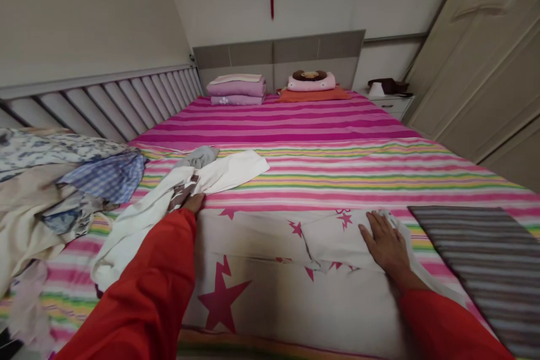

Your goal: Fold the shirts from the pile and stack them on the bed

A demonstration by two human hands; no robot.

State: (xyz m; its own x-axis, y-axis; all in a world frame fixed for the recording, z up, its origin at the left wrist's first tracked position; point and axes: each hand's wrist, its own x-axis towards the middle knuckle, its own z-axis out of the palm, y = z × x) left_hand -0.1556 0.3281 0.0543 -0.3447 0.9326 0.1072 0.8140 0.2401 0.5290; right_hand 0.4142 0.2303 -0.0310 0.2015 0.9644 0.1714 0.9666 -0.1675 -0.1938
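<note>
A white cloth item with pink-red stars [337, 298] lies spread on the bed in front of me, its far part folded over in layers. My right hand [387, 242] rests flat on the right end of the folded layer, fingers apart. At the far left corner of the cloth is my left hand [194, 203], beside a crumpled white garment [230, 171] with a brown patch. Its fingers are mostly hidden, so I cannot tell whether it grips any fabric. Red sleeves cover both arms.
Loose clothes, including a blue checked piece [112, 174], pile up at the left by the bed rail [126, 95]. A grey striped mat [481, 270] lies at the right. Folded purple bedding [238, 89] and an orange pillow [314, 94] sit by the headboard [278, 56]. A nightstand [390, 104] stands beyond.
</note>
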